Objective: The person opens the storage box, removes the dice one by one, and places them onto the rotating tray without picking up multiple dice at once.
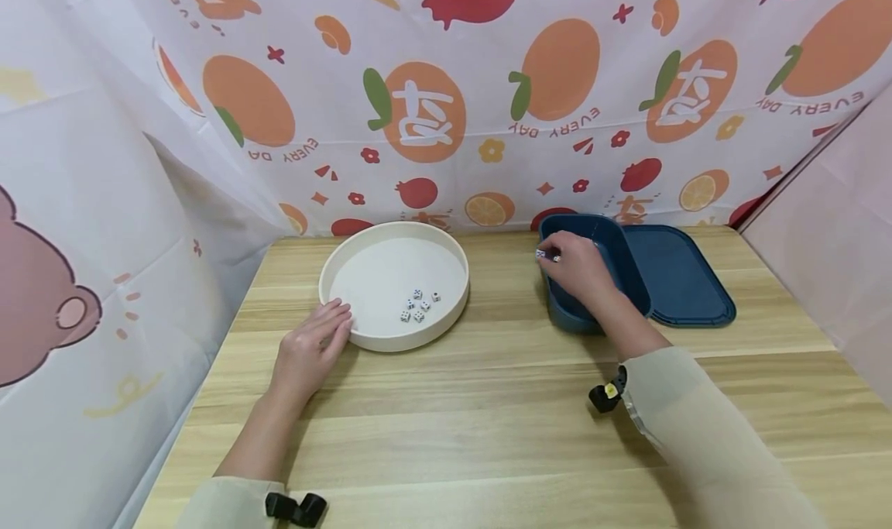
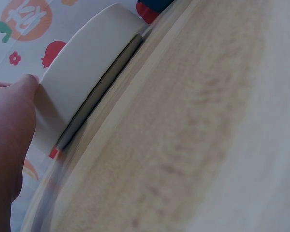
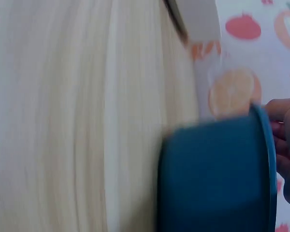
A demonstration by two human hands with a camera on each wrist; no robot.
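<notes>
In the head view, my left hand (image 1: 310, 351) touches the near left side of a round cream tray (image 1: 393, 341), its fingers fairly straight. The left wrist view has that hand (image 2: 9, 121) against the tray's outer wall (image 2: 82, 67). Several small white dice (image 1: 419, 317) lie together on the tray floor. Over the left rim of a deep blue box (image 1: 630, 273), my right hand (image 1: 578, 266) pinches a white die (image 1: 540, 255) at its fingertips. Another die (image 1: 557, 259) shows by its fingers. In the right wrist view the box (image 3: 217, 169) partly hides the hand (image 3: 287, 145).
A flat blue lid (image 1: 686, 277) lies right of the box, against its side. Behind the wooden table (image 1: 446, 420) hangs a fruit-print cloth (image 1: 481, 126). Bare tabletop separates the tray from the box.
</notes>
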